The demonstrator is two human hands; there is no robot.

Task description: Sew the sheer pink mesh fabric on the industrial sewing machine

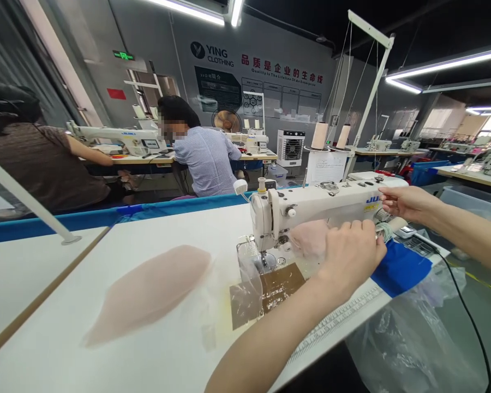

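Note:
A white sewing machine (311, 204) stands in front of me. My left hand (349, 254) is raised before the machine's arm with its fingers curled closed. Beside its thumb is a pale green bundle of thread or cord (388, 230); I cannot tell whether the hand grips it. Close to the right end of the machine, my right hand (407, 203) is closed in a pinch. Whatever lies between its fingertips is too fine to make out. A sheer pale pink fabric piece (155, 295) lies flat on the white table (180, 360), left of the needle.
Blue cloth (401, 267) lies at the table's right end, above a clear plastic bag (413, 338). A brown plate (282, 286) sits before the needle. Two thread cones (319, 135) stand behind the machine. Two people (208, 153) sit at other machines.

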